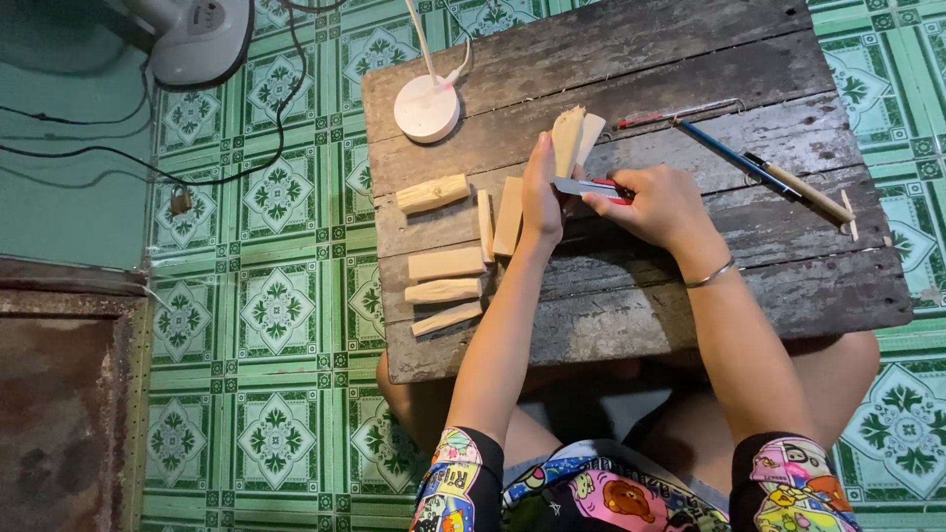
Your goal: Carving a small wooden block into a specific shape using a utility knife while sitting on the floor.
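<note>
My left hand [541,192] grips a pale split piece of wood [574,136] and holds it upright on the dark wooden table [690,296]. My right hand [658,205] holds a red-handled utility knife [589,186], its blade pressed against the lower part of that wood piece. Several pale cut wood pieces [445,263] lie on the left part of the table, beside my left wrist.
A round white lamp base [427,107] with a cord stands at the table's far left. A red pencil [675,114], a blue pen [724,151] and a thin wooden stick [808,191] lie at the far right. A white fan base [197,39] and cables sit on the green tiled floor.
</note>
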